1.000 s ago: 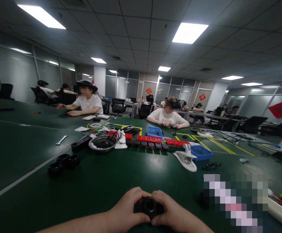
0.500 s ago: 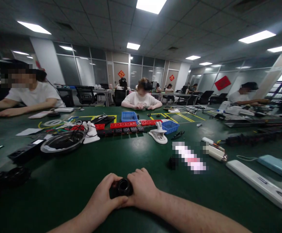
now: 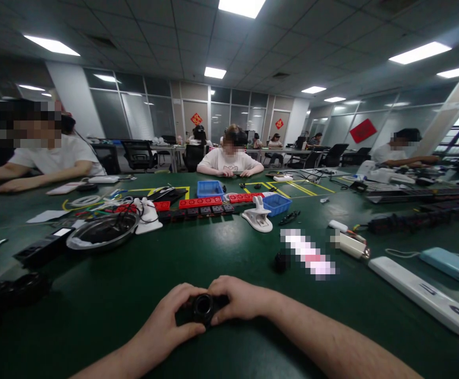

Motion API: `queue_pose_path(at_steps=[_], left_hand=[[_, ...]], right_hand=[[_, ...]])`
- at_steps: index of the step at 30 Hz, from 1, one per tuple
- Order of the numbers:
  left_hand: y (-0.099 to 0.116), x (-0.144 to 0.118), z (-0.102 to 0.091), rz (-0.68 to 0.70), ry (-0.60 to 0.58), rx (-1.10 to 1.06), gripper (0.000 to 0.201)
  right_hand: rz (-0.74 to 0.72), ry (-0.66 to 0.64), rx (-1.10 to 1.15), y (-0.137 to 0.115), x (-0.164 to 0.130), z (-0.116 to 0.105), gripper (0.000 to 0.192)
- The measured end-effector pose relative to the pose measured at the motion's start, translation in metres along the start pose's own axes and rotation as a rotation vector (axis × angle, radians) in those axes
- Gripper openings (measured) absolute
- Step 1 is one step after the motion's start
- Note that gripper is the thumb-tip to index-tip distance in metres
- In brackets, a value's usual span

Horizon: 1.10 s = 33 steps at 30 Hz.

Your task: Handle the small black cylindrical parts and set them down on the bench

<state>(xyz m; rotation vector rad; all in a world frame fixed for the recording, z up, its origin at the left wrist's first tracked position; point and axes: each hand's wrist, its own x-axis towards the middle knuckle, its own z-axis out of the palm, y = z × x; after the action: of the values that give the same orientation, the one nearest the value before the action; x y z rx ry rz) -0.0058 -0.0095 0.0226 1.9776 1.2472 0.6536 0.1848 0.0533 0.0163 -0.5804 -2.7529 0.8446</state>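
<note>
A black round part with a ring-shaped opening on top is between my hands, low over the near middle of the green table. My left hand curls round its left side, with the fingers at the far edge and the thumb at the near edge. From the right, my right hand grips it, fingertips at the far side and thumb low on the right. The lower end of the part is hidden. A small black piece stands farther off to the right.
A metal bowl, a white clip base, blue trays and red socket strips lie ahead. A long white device and a light-blue case are at right. Black rings sit at left. Co-workers sit around the table.
My right hand has shifted its hold: it was wrapped close against the part, and now its thumb and fingers are spread round the right side. The left hand has barely moved.
</note>
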Motion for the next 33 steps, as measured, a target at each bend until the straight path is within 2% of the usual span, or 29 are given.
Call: queue_pose_path(at_steps=[4, 8, 12, 16, 18, 21, 26, 30, 33], left_hand=[[-0.001, 0.001, 0.002, 0.009, 0.007, -0.004, 0.033], [0.001, 0.0, 0.007, -0.049, 0.036, 0.021, 0.027], [-0.001, 0.0, 0.013, -0.112, 0.134, 0.05, 0.025], [-0.006, 0.002, 0.017, -0.091, 0.244, 0.06, 0.024], [-0.008, 0.001, 0.018, -0.064, 0.259, 0.072, 0.026], [-0.011, -0.001, 0.017, -0.022, 0.232, 0.083, 0.031], [-0.015, -0.005, 0.013, 0.03, 0.256, 0.074, 0.055], [-0.017, -0.004, 0.007, 0.05, 0.187, 0.058, 0.037], [-0.016, -0.001, 0.003, 0.046, 0.125, 0.028, 0.035]], right_hand=[[0.031, 0.025, -0.027, -0.002, -0.001, 0.002, 0.028], [0.165, 0.053, -0.111, -0.008, 0.0, 0.007, 0.039], [0.306, 0.159, -0.314, -0.018, 0.005, 0.019, 0.051], [0.388, 0.238, -0.463, -0.026, 0.011, 0.028, 0.051], [0.364, 0.257, -0.46, -0.027, 0.011, 0.029, 0.053], [0.268, 0.244, -0.324, -0.023, 0.005, 0.023, 0.059], [0.125, 0.105, -0.112, -0.014, -0.003, 0.007, 0.058], [0.091, 0.03, -0.05, -0.009, -0.003, 0.0, 0.047], [0.086, 0.037, -0.025, -0.004, -0.001, 0.001, 0.034]])
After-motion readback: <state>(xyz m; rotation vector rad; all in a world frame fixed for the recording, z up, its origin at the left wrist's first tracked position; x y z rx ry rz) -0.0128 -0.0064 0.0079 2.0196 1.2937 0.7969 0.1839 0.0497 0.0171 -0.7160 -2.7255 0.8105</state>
